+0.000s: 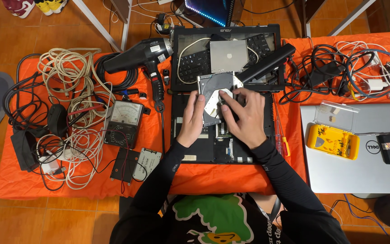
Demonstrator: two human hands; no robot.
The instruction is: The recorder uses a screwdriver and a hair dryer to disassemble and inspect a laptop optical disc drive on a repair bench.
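Fingers of both hands are gripping the silver optical drive (pixel 213 92) at centre frame, left hand (pixel 192 118) pinching its left edge, right hand (pixel 243 116) pressing on top, over the opened black laptop base (pixel 204 151), with a hair dryer (pixel 138 55) sitting upper left.

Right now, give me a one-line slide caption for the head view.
Both hands, left hand and right hand, grip a bare optical drive above an opened laptop base on an orange cloth.
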